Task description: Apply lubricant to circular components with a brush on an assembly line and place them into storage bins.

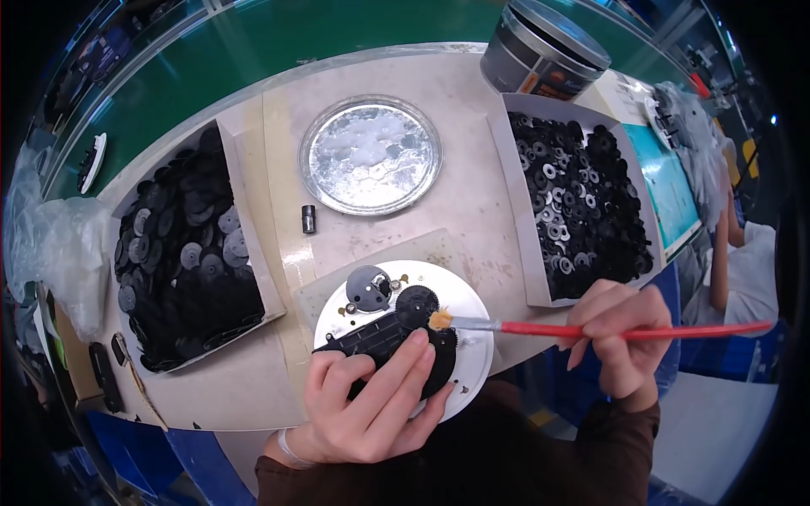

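Near the front edge of the table lies a round white plate (474, 358) carrying a black gear mechanism, with a black gear (417, 305) and a grey round part (368, 287) on it. My left hand (371, 409) is closed over the mechanism's near side, its fingertips pressing on the black parts and partly hiding them. A paintbrush (540, 327) with a red handle is pinched in my right hand (623, 333). Its bristles touch the gears close to my left fingertips. Beyond the plate sits a shallow round metal dish (337, 192) with whitish grease-like lumps in it.
A box (253, 244) of black gears stands left, another box (516, 211) of small gears right. A dark metal can (531, 63) is at the back right. A small black cylinder (309, 219) stands mid-table. At far right a person's arm (720, 253) shows.
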A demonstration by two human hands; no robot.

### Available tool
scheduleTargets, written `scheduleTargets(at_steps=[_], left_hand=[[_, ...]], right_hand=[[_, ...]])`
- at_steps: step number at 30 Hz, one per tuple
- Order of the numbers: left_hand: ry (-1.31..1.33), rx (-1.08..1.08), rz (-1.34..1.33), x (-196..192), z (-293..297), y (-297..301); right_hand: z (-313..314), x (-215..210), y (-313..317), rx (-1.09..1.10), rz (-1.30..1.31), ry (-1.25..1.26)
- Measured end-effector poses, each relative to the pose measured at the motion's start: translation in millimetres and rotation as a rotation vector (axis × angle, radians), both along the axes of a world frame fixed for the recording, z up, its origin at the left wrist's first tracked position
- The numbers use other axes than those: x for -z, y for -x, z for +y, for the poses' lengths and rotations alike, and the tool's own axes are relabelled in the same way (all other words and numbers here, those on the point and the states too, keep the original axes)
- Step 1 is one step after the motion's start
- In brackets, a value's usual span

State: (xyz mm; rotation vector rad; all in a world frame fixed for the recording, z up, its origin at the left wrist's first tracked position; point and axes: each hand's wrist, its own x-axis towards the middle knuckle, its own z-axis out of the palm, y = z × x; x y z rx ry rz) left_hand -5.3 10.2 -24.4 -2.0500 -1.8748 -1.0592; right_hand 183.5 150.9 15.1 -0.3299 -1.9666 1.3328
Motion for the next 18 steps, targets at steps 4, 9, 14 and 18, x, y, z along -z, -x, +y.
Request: scheduleTargets(at_steps=[4, 9, 14, 18], left_hand=[[0.011, -0.001, 0.002, -1, 0, 0], [0.008, -0.005, 0.004, -1, 0, 0], [-0.003, 0.0, -0.001, -2, 0, 1], [-0.009, 0.006, 0.001, -1, 0, 0]], right_hand=[[0, -8, -5, 0.019, -0.02, -0.017], [0, -3, -2, -0.012, -0.033, -0.105], [0, -9, -4, 0.206, 0.102, -0.119], [18, -12, 10, 0.295, 0.052, -0.142]])
